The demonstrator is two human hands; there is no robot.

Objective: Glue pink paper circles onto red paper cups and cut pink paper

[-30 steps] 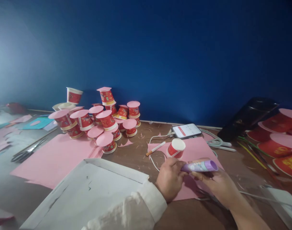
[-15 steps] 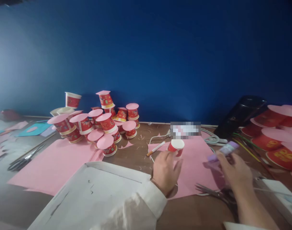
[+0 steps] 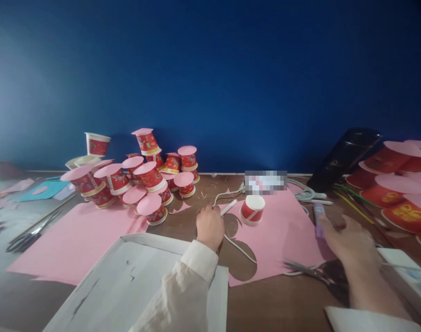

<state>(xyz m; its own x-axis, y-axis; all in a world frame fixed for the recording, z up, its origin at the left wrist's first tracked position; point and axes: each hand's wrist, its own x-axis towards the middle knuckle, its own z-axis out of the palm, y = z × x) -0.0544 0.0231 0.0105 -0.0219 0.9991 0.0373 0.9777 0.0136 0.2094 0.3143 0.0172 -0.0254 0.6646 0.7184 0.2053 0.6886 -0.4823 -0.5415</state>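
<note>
My left hand is closed over the lower end of a white marker pen, whose brown end is hidden by the fingers. On the right, a purple glue stick lies at the edge of a cut pink sheet. My right hand is beside it, blurred, with fingers apart and seemingly off the stick. A red and white paper cup sits upside down on the pink sheet between my hands. Scissors lie below, their handles near my right wrist.
Stacked red paper cups with pink paper discs stand left, beside pink sheets and other scissors. A white box lid lies in front. At right are a black bottle, cables and more red cups.
My left hand has moved left from the cup to the marker pen. The glue stick, held in my right hand before, now lies down, and that hand has drawn slightly right.
</note>
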